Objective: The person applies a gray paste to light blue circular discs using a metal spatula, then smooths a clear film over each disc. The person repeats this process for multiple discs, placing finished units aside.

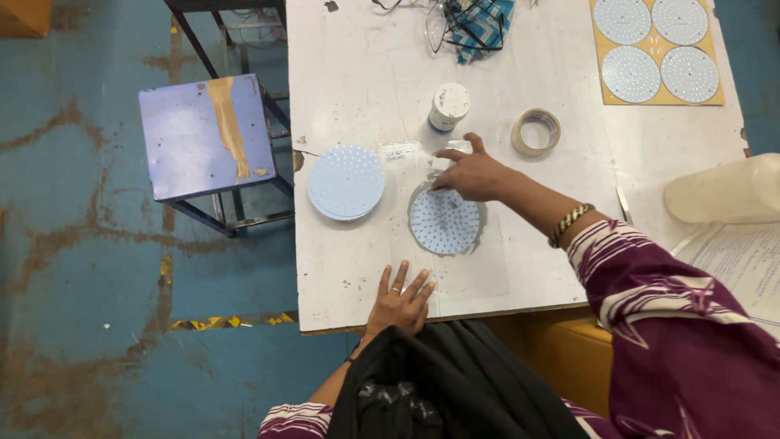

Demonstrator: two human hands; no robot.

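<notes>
My right hand [470, 172] reaches across the white table [357, 73] and rests its fingertips on the upper edge of a round pale-blue dotted disc [444, 223], which lies on a grey metal ring. Whether it pinches anything is unclear. My left hand [399, 302] lies flat with fingers spread at the table's near edge, holding nothing. A stack of similar round discs [345, 181] sits to the left of the single disc. A small clear plastic bag [400, 152] lies just beyond my right hand.
A white jar [448, 106] and a roll of tape [536, 132] stand behind my right hand. A cardboard sheet with several round discs [656, 50] lies far right. A blue stool [207, 134] stands left of the table. Papers [743, 264] lie at right.
</notes>
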